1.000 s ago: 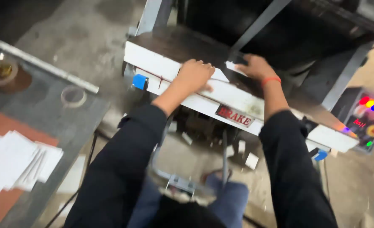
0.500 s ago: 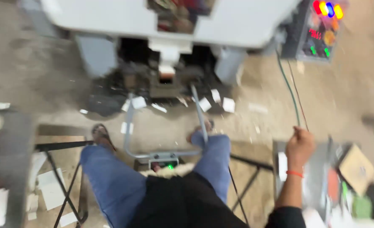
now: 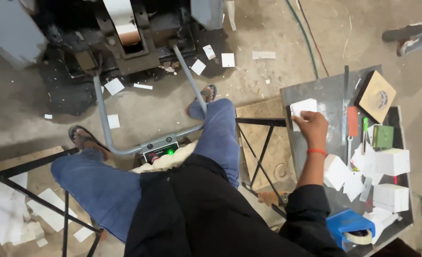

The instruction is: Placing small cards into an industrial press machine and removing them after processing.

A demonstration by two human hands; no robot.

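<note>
A rough concrete floor (image 3: 163, 109) spreads to the left of the hand, littered with white paper scraps (image 3: 228, 59). Up and to the left stands a dark machine base (image 3: 125, 43) with a grey tube pedal frame (image 3: 104, 119). Directly beneath the hand lies a grey metal side table (image 3: 332, 88); green and red cables (image 3: 311, 43) run above it. A brown board (image 3: 261, 138) lies just left.

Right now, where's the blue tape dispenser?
In the head view, the blue tape dispenser sits at the near corner of the grey side table on the person's right, just beside the right sleeve and in front of the white card stacks.
</note>
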